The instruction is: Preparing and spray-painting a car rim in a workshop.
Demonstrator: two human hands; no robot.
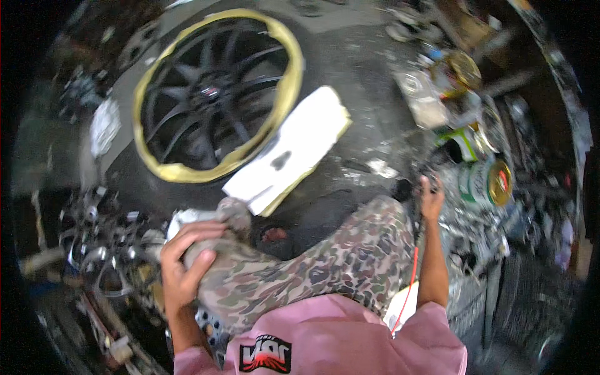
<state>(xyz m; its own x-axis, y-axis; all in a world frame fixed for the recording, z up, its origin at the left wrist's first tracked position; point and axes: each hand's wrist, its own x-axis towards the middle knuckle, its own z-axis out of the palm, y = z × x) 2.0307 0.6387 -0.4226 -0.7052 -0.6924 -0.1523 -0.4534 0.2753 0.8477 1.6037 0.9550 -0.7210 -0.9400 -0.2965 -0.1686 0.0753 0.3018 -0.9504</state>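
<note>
My left hand [190, 262] rests with fingers apart on my camouflage-clad left knee [228, 256]. At the right, my right hand [432, 197] grips a dark spray gun [431, 180], partly hidden by my fingers, with a red hose [414, 281] trailing down beside my forearm. The gun is close to a green-and-white can [476, 182] with a gold lid. In front of me a black wheel [237, 87] lies with yellow masking around its rim. White paper with a yellow backing [299, 140] lies against the wheel's lower right side.
More cans [455, 78] and a pale flat package [417, 97] crowd the right side. A crumpled white bundle [106, 125] is left of the wheel. Several metal wheels [106, 244] are piled at the lower left. Assorted clutter lines both edges of the work area.
</note>
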